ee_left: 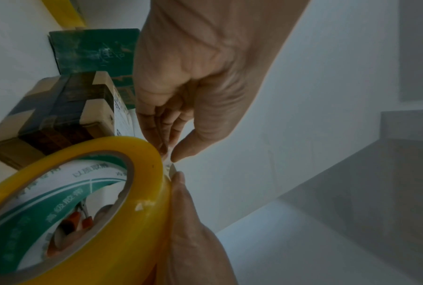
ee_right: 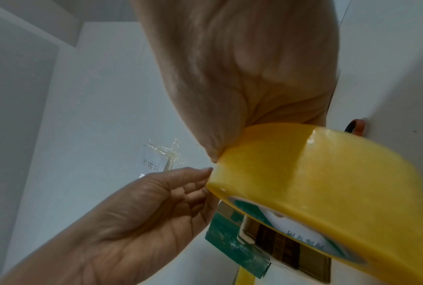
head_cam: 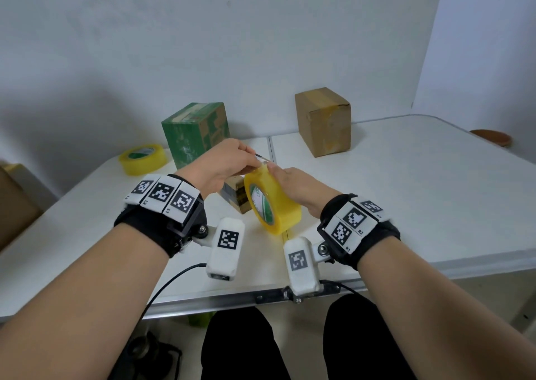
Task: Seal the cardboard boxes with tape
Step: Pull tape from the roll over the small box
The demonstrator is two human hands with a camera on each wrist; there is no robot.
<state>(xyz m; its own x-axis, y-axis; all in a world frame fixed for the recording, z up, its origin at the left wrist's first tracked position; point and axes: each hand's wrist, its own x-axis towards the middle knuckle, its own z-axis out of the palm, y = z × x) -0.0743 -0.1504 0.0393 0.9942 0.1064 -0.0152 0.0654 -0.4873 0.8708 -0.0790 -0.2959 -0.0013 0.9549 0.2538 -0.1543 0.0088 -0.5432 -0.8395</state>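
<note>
My right hand [head_cam: 285, 176] grips a yellow tape roll [head_cam: 272, 202] on edge just above the white table [head_cam: 406, 191], thumb on the roll's rim [ee_left: 181, 185]. My left hand [head_cam: 251, 162] pinches the tape's loose end [ee_left: 168, 154] at the top of the roll, between thumb and fingers. Right behind the roll sits a small taped cardboard box [head_cam: 235, 196], half hidden by both hands. In the right wrist view the roll [ee_right: 315, 173] covers my right fingers, and the left hand [ee_right: 181, 185] touches its edge.
A green box [head_cam: 197, 133] stands behind my left hand, and a brown box [head_cam: 323, 119] at the back centre. A second yellow tape roll [head_cam: 142, 159] lies flat at the far left. A brown dish [head_cam: 490, 137] sits past the table's right edge.
</note>
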